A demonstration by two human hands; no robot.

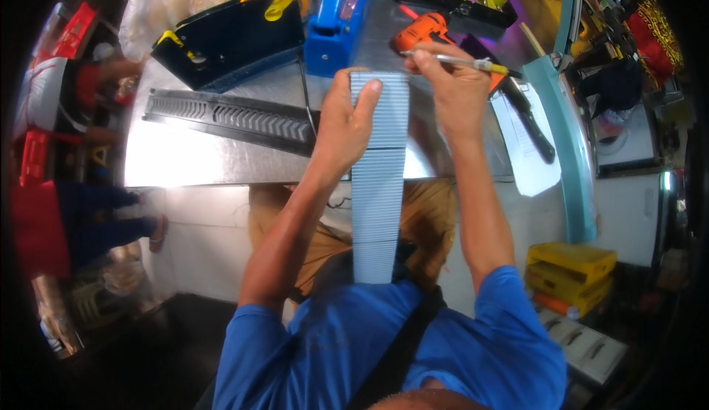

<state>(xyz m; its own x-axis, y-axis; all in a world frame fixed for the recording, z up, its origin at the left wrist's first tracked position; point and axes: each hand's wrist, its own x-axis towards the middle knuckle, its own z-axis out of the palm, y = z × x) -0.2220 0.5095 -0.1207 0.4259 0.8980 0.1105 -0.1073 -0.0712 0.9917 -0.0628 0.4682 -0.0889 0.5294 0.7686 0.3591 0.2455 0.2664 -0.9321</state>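
At the centre of the frame the left hand [347, 118] presses down on the top end of a long ribbed metal strip [378, 188], fingers closed over its upper edge and thumb along its left side, so the hand is clamped on the strip. The strip is pale grey, finely corrugated crosswise, and runs from the upper middle of the frame down over the near edge of the shiny sheet-metal table [192, 159] toward the person's blue shirt. Just to its right, the right hand [454, 85] pinches a slim pen-like tool [461, 61] with a metal shaft and yellow band, its tip pointing left above the strip's top right corner. Behind the hands lies an orange power drill [419, 32]. To the left a dark louvred metal grille [229, 118] lies flat on the table, with a black-and-yellow case [221, 41] above it. A white paper sheet [528, 151] sits at right.
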